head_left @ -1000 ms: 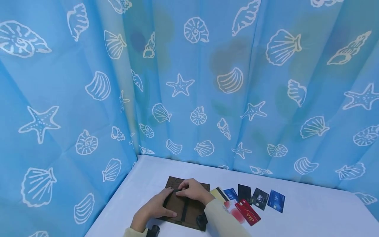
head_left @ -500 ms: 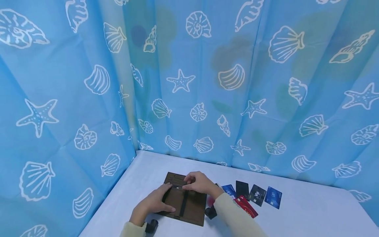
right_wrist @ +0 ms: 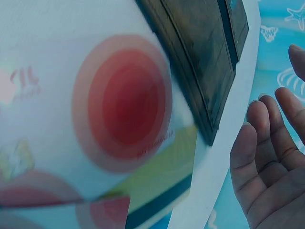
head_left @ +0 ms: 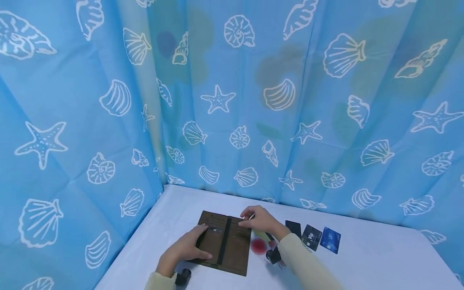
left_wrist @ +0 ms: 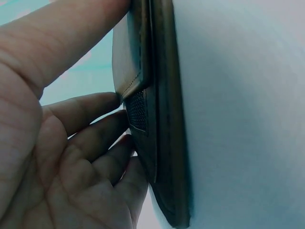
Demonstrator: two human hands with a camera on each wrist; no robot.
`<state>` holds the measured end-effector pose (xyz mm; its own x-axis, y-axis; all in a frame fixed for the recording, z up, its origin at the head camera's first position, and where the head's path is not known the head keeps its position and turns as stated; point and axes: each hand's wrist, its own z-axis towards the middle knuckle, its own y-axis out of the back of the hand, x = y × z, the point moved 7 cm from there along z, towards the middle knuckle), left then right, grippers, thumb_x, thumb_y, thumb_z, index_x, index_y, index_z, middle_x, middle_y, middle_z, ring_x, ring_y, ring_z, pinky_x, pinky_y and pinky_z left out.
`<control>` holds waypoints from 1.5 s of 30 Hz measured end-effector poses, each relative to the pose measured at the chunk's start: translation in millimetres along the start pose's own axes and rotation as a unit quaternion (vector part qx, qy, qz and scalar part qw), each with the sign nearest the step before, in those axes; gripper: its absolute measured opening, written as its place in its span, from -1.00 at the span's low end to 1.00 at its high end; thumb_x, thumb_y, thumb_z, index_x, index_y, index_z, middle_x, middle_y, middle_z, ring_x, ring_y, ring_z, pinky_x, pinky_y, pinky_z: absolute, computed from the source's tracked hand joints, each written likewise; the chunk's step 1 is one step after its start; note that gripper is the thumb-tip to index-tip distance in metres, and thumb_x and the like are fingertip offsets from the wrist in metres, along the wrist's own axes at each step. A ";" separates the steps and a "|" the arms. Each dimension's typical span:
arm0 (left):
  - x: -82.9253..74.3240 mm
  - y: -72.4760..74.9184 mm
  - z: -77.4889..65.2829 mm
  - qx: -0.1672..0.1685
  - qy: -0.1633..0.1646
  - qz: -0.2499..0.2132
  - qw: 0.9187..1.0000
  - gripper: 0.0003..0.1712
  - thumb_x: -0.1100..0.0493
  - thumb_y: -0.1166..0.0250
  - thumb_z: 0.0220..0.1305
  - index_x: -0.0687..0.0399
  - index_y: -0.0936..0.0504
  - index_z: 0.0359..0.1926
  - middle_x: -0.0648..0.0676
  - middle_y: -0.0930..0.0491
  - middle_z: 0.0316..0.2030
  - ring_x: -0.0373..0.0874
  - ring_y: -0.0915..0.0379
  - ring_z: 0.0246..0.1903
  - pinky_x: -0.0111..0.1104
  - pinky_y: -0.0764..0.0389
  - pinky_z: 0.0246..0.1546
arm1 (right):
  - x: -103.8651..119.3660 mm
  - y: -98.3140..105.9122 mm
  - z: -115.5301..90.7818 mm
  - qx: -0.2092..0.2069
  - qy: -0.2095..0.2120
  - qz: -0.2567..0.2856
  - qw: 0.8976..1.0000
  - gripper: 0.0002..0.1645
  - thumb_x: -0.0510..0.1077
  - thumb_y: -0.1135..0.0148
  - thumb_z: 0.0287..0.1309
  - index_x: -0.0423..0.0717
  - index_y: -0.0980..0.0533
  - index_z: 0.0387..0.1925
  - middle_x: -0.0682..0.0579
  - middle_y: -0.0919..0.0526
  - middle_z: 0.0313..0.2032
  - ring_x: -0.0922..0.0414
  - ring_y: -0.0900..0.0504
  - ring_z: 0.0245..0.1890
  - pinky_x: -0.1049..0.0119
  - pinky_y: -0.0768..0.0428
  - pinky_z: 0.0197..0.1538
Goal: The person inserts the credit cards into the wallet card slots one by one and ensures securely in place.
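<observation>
An open brown wallet (head_left: 233, 253) lies on the white table, a black strap (head_left: 224, 241) running down its middle. My left hand (head_left: 186, 243) rests on its left panel, thumb and fingers extended across it. In the left wrist view the fingertips (left_wrist: 121, 117) touch the wallet's face. The top of a dark card (head_left: 216, 230) shows in a slot of that panel. My right hand (head_left: 262, 220) hovers near the wallet's upper right corner, fingers loosely bent. Nothing shows between its fingers in the right wrist view.
Right of the wallet lie a white card with red circles (head_left: 259, 246) and a yellow striped card (right_wrist: 162, 191), partly overlapping. A black card (head_left: 293, 228), a dark Vip card (head_left: 311, 237) and a blue card (head_left: 330, 240) lie farther right. A blue shell-patterned curtain (head_left: 217, 141) stands behind.
My right hand has moved right, away from the left panel's slots to the wallet's right edge. The dark card in the slot is now uncovered. My left hand has stayed on the wallet.
</observation>
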<state>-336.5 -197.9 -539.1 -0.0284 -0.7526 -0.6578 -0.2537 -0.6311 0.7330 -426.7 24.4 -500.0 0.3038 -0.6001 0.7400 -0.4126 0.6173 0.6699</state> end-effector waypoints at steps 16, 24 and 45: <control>-6.3 5.0 8.3 -0.008 0.002 0.013 1.000 0.15 -0.08 -0.63 -0.17 0.21 -0.30 0.41 0.35 -0.24 0.42 0.36 -0.15 0.39 0.24 -0.27 0.35 | -21.6 47.3 -30.2 -0.050 -0.029 -0.035 0.998 -0.55 0.05 -0.44 0.09 -0.08 -0.60 -0.04 0.11 -0.62 -0.26 0.15 -0.57 -0.20 0.17 -0.71 -0.09; -4.9 2.3 5.0 -0.004 0.008 0.008 1.000 0.12 -0.07 -0.63 -0.16 0.21 -0.32 0.40 0.36 -0.25 0.41 0.38 -0.15 0.38 0.25 -0.27 0.34 | -41.3 59.7 -47.4 -0.076 -0.056 -0.031 0.995 -0.57 0.02 -0.45 0.08 -0.08 -0.61 -0.05 0.11 -0.60 -0.26 0.15 -0.56 -0.23 0.18 -0.72 -0.12; -5.3 3.6 4.6 -0.009 0.012 0.009 1.000 0.14 -0.09 -0.63 -0.17 0.19 -0.31 0.41 0.33 -0.24 0.42 0.35 -0.15 0.40 0.24 -0.28 0.35 | -100.6 112.0 -81.9 -0.131 -0.133 -0.048 0.981 -0.54 0.05 -0.45 0.08 -0.05 -0.59 -0.02 0.06 -0.59 -0.21 0.12 -0.54 -0.19 0.09 -0.72 -0.08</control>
<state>-341.7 -195.3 -533.8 -0.0097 -0.7681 -0.6403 -0.2366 -0.6204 0.7478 -433.2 195.5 -494.5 0.0811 -0.7517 0.6544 -0.1478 0.6403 0.7538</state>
